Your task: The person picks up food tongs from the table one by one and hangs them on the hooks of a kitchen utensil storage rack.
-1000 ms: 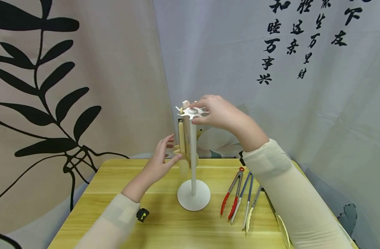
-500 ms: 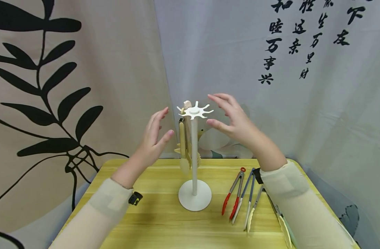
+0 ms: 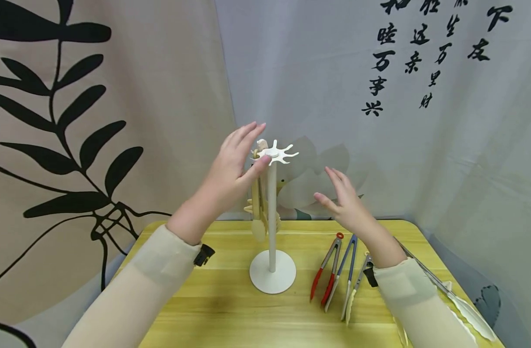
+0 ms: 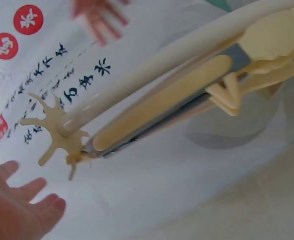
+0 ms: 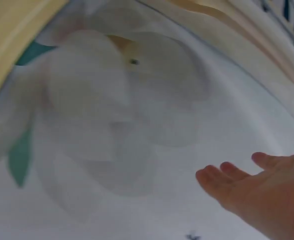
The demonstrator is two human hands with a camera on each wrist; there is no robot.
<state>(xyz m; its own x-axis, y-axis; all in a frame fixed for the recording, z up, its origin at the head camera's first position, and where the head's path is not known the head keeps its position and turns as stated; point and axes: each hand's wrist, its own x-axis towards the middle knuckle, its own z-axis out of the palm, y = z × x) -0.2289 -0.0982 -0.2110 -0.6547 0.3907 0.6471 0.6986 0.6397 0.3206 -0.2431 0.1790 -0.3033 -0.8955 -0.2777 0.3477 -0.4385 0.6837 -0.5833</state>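
A white utensil stand (image 3: 272, 217) with a round base and a crown of hooks stands mid-table. Tongs with pale yellow grips (image 4: 161, 102) hang from one hook, closely bunched with other pale utensils. My left hand (image 3: 230, 166) is raised at the crown's left, fingers extended; in the head view its thumb overlaps the crown. The left wrist view shows that hand (image 4: 17, 207) apart from the crown (image 4: 52, 125), holding nothing. To the right of the stand, my right hand (image 3: 350, 205) hovers with fingers spread and nothing in them, also visible in the right wrist view (image 5: 256, 187).
Right of the base lie red-tipped tongs (image 3: 329, 291), blue-handled tongs (image 3: 351, 258) and tongs with pale yellow tips (image 3: 350, 302). A long utensil with a whitish head (image 3: 474, 316) lies along the right table edge, partly behind my right sleeve. A printed curtain hangs behind the table (image 3: 230, 309).
My right hand has left the top of the stand and moved right and down. My left hand has risen from beside the hanging utensils to the crown's height. The stand has stayed in place.
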